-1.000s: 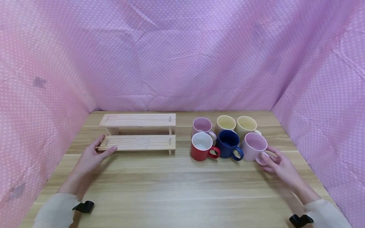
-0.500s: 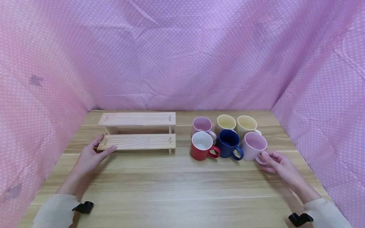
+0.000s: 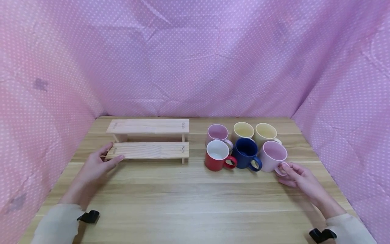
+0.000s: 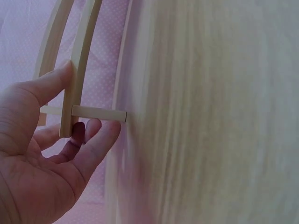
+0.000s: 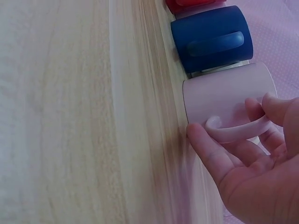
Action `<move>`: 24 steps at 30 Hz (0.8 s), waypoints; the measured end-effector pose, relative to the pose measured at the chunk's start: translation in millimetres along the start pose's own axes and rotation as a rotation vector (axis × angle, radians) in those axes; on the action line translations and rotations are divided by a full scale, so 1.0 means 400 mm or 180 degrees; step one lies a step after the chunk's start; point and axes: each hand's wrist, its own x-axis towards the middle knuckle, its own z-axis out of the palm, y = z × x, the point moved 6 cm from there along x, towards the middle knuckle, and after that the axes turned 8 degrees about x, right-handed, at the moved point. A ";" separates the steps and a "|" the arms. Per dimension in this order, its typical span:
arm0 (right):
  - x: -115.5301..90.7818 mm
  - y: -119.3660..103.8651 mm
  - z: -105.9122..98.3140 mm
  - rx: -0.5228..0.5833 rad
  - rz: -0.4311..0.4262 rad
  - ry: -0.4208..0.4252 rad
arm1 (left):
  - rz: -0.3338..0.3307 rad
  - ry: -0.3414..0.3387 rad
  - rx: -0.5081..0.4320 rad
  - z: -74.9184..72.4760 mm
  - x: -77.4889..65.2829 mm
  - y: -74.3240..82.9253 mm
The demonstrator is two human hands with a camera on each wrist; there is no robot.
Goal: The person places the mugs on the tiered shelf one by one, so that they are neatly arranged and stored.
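My left hand [image 3: 92, 166] grips the left end of the low front tier of a pale wooden two-tier shelf [image 3: 149, 150]. In the left wrist view the thumb presses on the board's top, while the other fingers reach under it around the leg [image 4: 99, 113]. At the right, my right hand [image 3: 300, 178] holds the handle of a pale pink mug [image 3: 269, 162]. The right wrist view shows the thumb on the upper part of that handle [image 5: 238, 132], with fingers behind it and one fingertip against the mug's base. This mug stands upright on the table.
Left of the held mug stand a blue mug [image 3: 243, 159] and a red mug [image 3: 214, 162] with a white inside. Behind are a pink mug [image 3: 217, 131] and two yellow mugs, one in the middle [image 3: 243, 129] and one right [image 3: 266, 131]. Pink dotted cloth [image 3: 195, 67] surrounds the table.
The head view has shifted very slightly. Both hands keep their places on the shelf and the pink mug's handle, and the mugs stand as before.
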 end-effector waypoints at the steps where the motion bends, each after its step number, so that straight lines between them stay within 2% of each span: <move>1: 0.000 0.001 0.001 0.0008 0.0000 -0.0004 | 0.0003 0.0001 -0.0013 -0.003 -0.001 0.001; 9: 0.000 0.013 0.005 0.0046 -0.0007 0.0006 | -0.0099 -0.0014 -0.0068 -0.011 -0.006 -0.004; 19: 0.001 0.016 0.001 0.0210 -0.0254 -0.0067 | -0.0211 0.0036 -0.0386 0.000 0.003 -0.017; 24: 0.003 0.012 -0.003 0.0271 -0.0319 -0.0063 | -0.0227 0.0071 -0.0390 0.004 0.005 -0.014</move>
